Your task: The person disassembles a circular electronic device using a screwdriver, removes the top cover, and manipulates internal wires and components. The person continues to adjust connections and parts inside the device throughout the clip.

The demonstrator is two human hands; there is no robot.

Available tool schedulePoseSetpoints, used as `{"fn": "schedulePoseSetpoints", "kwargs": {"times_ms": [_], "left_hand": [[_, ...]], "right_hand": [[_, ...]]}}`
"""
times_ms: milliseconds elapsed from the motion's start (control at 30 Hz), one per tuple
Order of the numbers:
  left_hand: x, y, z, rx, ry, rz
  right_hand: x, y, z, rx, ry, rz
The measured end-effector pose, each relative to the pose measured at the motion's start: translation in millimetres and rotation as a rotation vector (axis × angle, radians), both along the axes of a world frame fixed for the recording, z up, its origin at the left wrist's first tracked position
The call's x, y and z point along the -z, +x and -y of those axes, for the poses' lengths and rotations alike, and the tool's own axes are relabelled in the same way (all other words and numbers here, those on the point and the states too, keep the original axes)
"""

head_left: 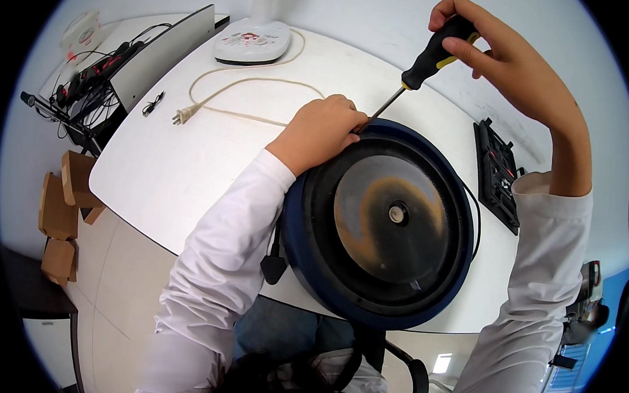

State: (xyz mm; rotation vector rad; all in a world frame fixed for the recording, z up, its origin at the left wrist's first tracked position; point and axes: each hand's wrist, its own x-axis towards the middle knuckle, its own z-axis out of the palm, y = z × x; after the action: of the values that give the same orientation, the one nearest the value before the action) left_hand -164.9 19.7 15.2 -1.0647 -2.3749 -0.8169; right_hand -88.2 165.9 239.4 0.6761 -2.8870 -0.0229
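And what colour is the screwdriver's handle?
The screwdriver's handle is black with yellow accents, seen best in the head view.

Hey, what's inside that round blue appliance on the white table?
Inside the blue appliance is a grey disc with tan and dark stains and a small round button in its middle. Whatever is underneath the disc is covered.

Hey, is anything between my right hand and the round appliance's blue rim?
Only the screwdriver in your right hand, and your left hand at the shaft's lower end, by the blue rim; nothing else visible.
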Motion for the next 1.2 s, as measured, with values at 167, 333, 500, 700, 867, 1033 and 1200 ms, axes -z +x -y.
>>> {"fn": "schedulePoseSetpoints", "kwargs": {"times_ms": [167,333,500,700,867,1033,1200], "left_hand": [[-3.4,-0.9,-3.8,0.030,-0.041,-0.048],[-4.2,-5.6,-1.9,0.093,-0.062,-0.176],[-9.7,-1.1,-6.4,0.050,-0.098,-0.089],[-5.8,-3.4,-1.5,0.032,-0.110,-0.065],[-5.7,-2.5,-1.7,0.028,-0.054,0.002],[-2.7,-11.9,4.5,0.128,0.021,0.032],[-1.0,-8.0,4.8,0.078,-0.007,0.028]], "right_hand": [[-1.4,5.0,-8.0,-0.100,-0.049,0.068],[-1.0,20.9,0.5,-0.163,-0.054,0.021],[0.3,34.6,5.5,0.006,0.099,-0.095],[12.9,25.4,3.9,0.144,0.203,-0.299],[16.4,30.0,-10.2,-0.119,0.042,-0.424],[2.5,12.7,-14.6,-0.236,-0.028,-0.145],[3.0,21.3,-13.6,-0.306,0.025,-0.216]]}}
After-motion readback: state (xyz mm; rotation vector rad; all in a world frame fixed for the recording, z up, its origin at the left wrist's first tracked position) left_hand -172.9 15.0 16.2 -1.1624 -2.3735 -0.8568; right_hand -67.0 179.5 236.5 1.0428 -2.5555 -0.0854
